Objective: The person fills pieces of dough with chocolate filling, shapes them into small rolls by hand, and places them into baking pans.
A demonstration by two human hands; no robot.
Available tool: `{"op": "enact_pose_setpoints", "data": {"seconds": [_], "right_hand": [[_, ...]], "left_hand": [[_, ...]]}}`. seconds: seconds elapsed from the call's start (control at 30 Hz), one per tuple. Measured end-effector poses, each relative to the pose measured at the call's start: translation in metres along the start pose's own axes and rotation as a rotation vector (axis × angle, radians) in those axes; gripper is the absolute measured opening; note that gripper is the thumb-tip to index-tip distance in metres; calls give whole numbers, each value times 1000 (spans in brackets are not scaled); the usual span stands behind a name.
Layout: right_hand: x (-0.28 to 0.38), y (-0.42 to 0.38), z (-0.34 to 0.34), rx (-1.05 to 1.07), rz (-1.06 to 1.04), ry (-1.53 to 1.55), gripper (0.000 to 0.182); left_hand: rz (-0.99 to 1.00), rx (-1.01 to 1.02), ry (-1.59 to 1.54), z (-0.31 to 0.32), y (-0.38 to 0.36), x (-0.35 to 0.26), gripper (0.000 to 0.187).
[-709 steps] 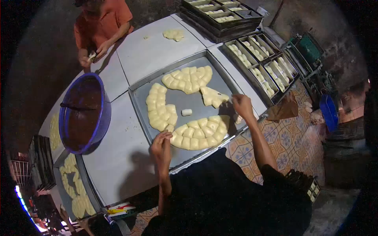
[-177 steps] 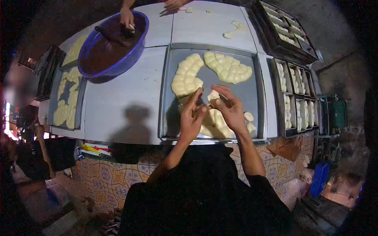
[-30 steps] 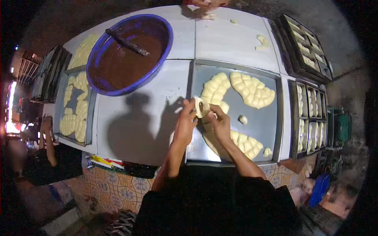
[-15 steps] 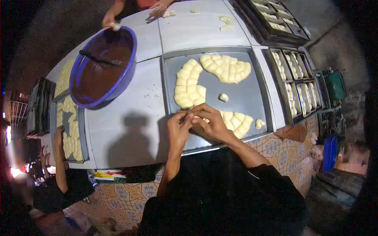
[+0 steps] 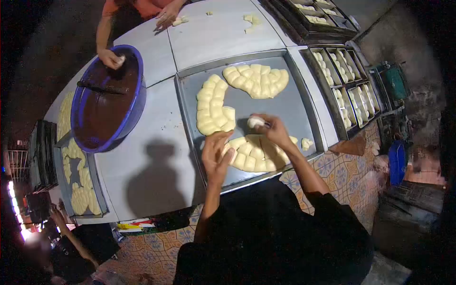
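My right hand (image 5: 275, 132) pinches a small dough ball (image 5: 257, 122) above the large metal tray (image 5: 289, 114). My left hand (image 5: 216, 156) is at the tray's near left, its thumb and fingers closed around a pale piece of dough (image 5: 230, 153). Beside it lies the near cluster of dough pieces (image 5: 256, 154), partly hidden by my right hand and forearm. Two more clusters rest farther back, a left dough cluster (image 5: 211, 107) and a far dough cluster (image 5: 259, 80). A loose dough lump (image 5: 307, 144) sits in the near right corner.
A blue basin (image 5: 141, 102) of brown filling stands on the white table (image 5: 142, 171). Over it, a co-worker's hand (image 5: 110, 59) holds a dough piece. Dough-filled baking tins (image 5: 349, 88) line the right side. Another dough tray (image 5: 97, 180) lies left, near a second person.
My hands have parted; the right has moved right and picked up the loose dough ball. The co-worker's hand has moved over the basin. The whole view has shifted.
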State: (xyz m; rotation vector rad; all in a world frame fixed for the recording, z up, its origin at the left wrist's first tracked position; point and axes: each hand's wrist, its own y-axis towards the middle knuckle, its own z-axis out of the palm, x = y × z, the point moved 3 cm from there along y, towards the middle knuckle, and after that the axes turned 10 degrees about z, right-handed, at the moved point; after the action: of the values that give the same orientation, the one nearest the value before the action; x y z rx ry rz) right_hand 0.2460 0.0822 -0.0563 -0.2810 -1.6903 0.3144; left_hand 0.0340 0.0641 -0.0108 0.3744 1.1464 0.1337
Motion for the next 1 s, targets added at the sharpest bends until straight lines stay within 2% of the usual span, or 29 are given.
{"op": "enact_pose_setpoints", "data": {"seconds": [0.03, 0.1, 0.2, 0.27, 0.33, 0.37, 0.43, 0.5, 0.53, 0.57, 0.6, 0.63, 0.67, 0.73, 0.77, 0.8, 0.83, 0.9, 0.97, 1.0], "right_hand": [[-9, 18, -16, -172, -67, 23, 38], [-14, 38, -33, -192, 140, 212, 38], [-22, 50, -51, -213, 53, 171, 39], [5, 33, -32, -283, 163, 113, 36], [14, 35, -23, -244, -118, -341, 36], [7, 25, -24, -114, 91, -88, 38], [-21, 38, -36, -108, -70, -275, 40], [-24, 16, -56, -323, -235, -372, 42], [-38, 9, -76, -352, -50, -443, 39], [-46, -7, -94, -479, -82, -540, 39], [-23, -36, -98, -551, -97, -889, 41], [-46, -53, -117, -549, -8, -973, 41], [-56, -68, -124, -511, 259, -908, 38], [-99, -80, -125, -505, 234, -1181, 28], [-113, -85, -125, -468, 129, -1315, 25], [-97, -85, -123, -371, 43, -1119, 19], [-63, -88, -109, -383, 171, -849, 18], [-48, -83, -89, -410, 155, -151, 21], [6, -81, -48, -197, -113, -11, 28], [14, -75, -32, -65, -107, 20, 32]], "left_hand": [[-53, -64, -22, -8, 0, 9, 36], [-124, -191, 44, -16, 2, 14, 26], [-178, -178, 132, -34, 1, 14, 22], [-154, -248, 120, -47, -2, 17, 19], [-169, -284, 145, -51, -4, 19, 18], [-180, -286, 150, -53, -6, 23, 17], [-185, -276, 147, -50, -9, 27, 16], [-176, -248, 144, -48, -9, 25, 15], [-159, -265, 148, -47, -11, 24, 14], [-146, -264, 163, -50, -12, 22, 14], [-137, -261, 176, -51, -15, 23, 14], [-128, -256, 183, -50, -18, 23, 13], [-163, -294, 161, -44, -18, 16, 11], [-200, -260, 173, -34, -18, 15, 11], [-218, -239, 178, -29, -18, 16, 10], [-174, -117, 265, -24, -17, 16, 12], [-190, -50, 267, -18, -18, 18, 13], [-207, 62, 289, -6, -18, 20, 16], [-251, 99, 268, 3, -21, 24, 25], [-180, 148, 302, 12, -17, 15, 27]]}}
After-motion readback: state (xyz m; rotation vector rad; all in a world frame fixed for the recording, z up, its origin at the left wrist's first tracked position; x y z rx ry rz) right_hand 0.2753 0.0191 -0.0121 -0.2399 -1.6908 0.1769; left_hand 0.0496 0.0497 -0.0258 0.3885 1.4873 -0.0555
